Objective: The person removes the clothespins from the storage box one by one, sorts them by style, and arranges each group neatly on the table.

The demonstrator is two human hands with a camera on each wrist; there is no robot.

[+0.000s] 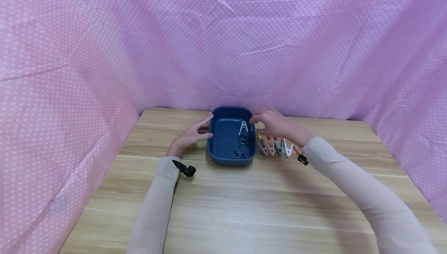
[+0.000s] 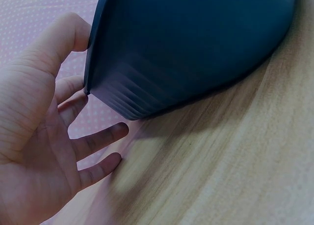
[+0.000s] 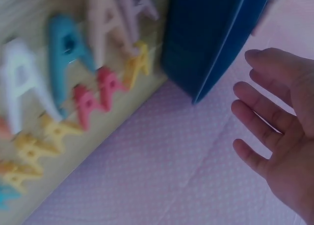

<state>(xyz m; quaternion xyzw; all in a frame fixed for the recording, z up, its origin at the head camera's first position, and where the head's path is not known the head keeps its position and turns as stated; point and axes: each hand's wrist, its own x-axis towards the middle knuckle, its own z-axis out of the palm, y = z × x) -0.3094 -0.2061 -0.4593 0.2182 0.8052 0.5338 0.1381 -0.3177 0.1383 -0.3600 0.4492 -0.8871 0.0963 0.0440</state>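
A dark blue plastic basin [image 1: 223,159] stands on the wooden table. My left hand [image 1: 191,135] touches its left rim with thumb and fingertips, fingers spread. In the left wrist view, the lower fingers of this hand [image 2: 44,127] extend below the rim, apart from the basin wall. My right hand [image 1: 274,123] hovers at the basin's right rim. Its fingers are loosely bent and hold nothing in the right wrist view. Inside the basin lie a pale clothespin [image 1: 243,127] and several dark clips [image 1: 242,140] along the right side.
Right of the basin, larger clothespins stand in a row, including a white one [image 3: 22,80], a teal one [image 3: 64,53] and a beige one [image 3: 100,26]. Behind them are smaller red [image 3: 86,105] and yellow clothespins [image 3: 29,149]. A pink dotted cloth [image 1: 223,52] hangs behind the table.
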